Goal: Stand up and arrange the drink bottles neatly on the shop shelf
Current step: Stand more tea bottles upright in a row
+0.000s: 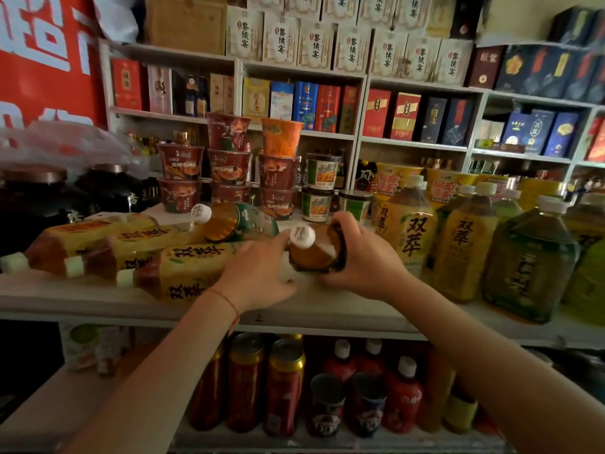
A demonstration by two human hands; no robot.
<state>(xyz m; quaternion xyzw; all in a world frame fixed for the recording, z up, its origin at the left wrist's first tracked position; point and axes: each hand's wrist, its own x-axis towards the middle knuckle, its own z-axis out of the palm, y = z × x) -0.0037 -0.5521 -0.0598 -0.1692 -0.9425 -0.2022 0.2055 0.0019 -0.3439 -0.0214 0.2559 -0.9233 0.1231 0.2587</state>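
On the white shelf (327, 309), three tea bottles with yellow labels (183, 270) lie flat at the left, caps toward me. Behind them another bottle with a green label (235, 224) lies on its side. My right hand (363, 257) grips a tilted tea bottle (314, 253) round its body, its white cap pointing at the camera. My left hand (258, 273) reaches in beside it, fingers stretched out and touching near the cap. Upright yellow-label bottles (409, 231) and large green-tea jugs (530, 267) stand in rows at the right.
Stacked instant-noodle cups (229, 168) stand behind the lying bottles. Dark jars (42, 198) sit at the far left. The lower shelf holds red cans and bottles (284, 385). Boxed goods fill the wall shelves (301, 132) behind.
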